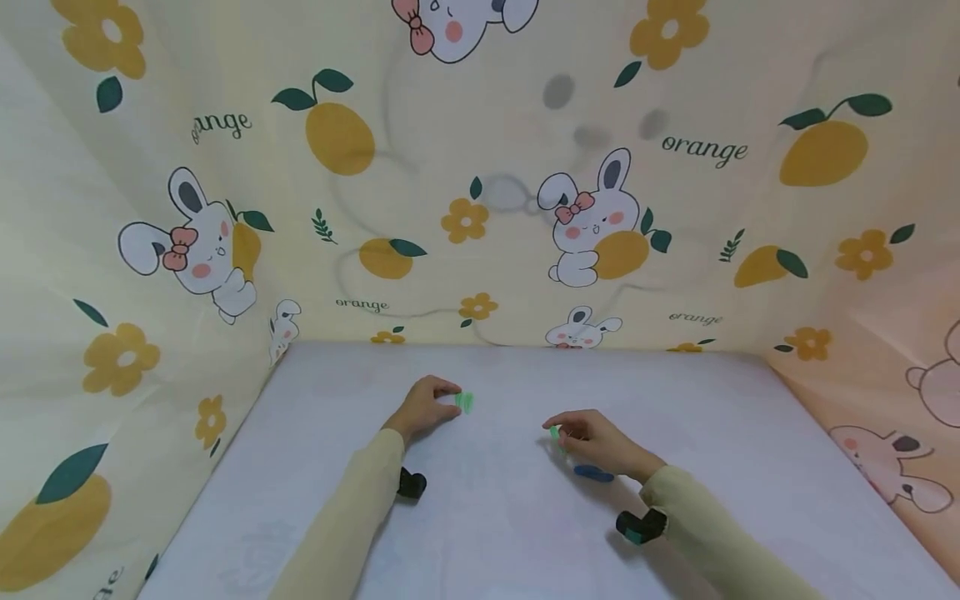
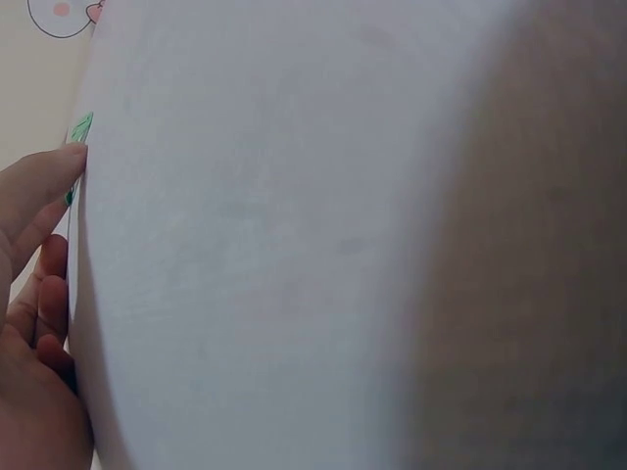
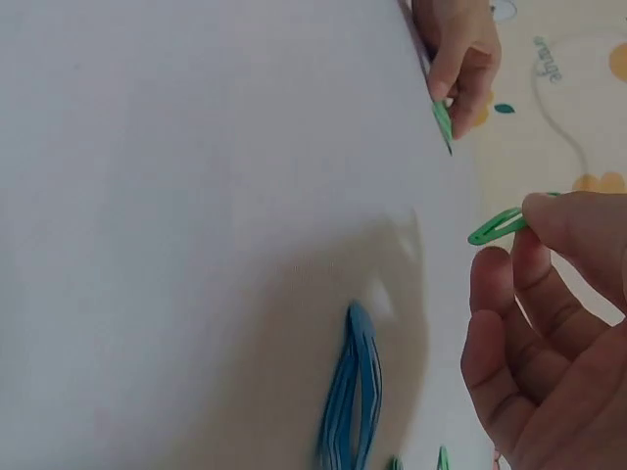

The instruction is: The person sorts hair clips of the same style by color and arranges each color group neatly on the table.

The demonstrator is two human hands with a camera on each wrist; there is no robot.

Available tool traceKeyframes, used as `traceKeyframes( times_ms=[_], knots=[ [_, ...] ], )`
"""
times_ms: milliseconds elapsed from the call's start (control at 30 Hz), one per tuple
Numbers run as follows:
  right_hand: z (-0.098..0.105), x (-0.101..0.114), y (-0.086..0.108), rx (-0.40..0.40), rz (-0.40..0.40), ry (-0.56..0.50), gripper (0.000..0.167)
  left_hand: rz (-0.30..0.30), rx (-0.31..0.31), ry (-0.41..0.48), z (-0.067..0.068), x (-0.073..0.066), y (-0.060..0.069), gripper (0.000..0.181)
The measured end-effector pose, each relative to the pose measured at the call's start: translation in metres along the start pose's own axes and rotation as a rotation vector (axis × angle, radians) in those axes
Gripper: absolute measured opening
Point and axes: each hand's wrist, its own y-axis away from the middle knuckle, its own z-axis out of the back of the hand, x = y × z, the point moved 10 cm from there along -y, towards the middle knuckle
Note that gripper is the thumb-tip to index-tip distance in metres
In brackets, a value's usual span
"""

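My left hand (image 1: 425, 407) pinches at green snap hair clips (image 1: 465, 403) on the far part of the white table. The left wrist view shows one green tip (image 2: 82, 125) past its fingertips. To the right, my right hand (image 1: 600, 442) is raised over the table. Thumb and forefinger pinch a single green snap hair clip (image 3: 498, 227), while the other fingers are loosely bent. Several blue snap hair clips (image 3: 355, 382) lie in a bunch on the table below the right hand. Small green tips (image 3: 443, 458) show beside them at the frame's bottom edge.
The white table (image 1: 480, 525) ends at a patterned cloth wall (image 1: 450, 283) with rabbits and oranges, which also rises at both sides. Dark camera mounts sit at the left wrist (image 1: 411, 484) and the right wrist (image 1: 641, 527).
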Motion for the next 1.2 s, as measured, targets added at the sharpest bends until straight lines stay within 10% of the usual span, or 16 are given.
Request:
traceKeyframes(
  times_ms=[1200],
  knots=[
    [-0.03,-0.002,-0.079,-0.113,-0.144,-0.2,0.038,0.017,0.0,-0.007,0.001,-0.004,0.002,0.033]
  ],
)
